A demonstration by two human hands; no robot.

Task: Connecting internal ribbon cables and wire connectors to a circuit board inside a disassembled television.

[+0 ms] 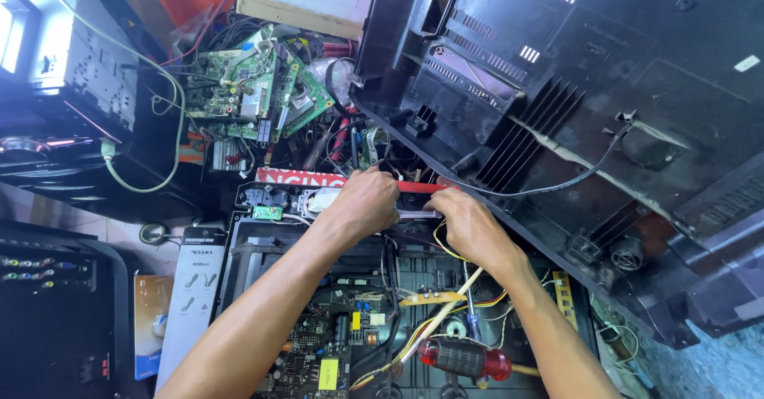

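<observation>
— What stage does the work look to be at?
— Judging by the pose, fitting a small part at the red strip (418, 186), at the open chassis's top edge under the black back cover (589, 105).
— The hands?
— The left hand (368, 200) is curled, fingertips pinching there; the right hand (469, 224) is curled alongside. What they grip is hidden. The next move probably calls for fine fingertip control.

Green circuit boards (255, 89) lie heaped at the top left of the bench, a large black plastic rear casing (605, 112) leans at right, and a red-handled screwdriver (465, 358) rests near the bottom edge.
</observation>
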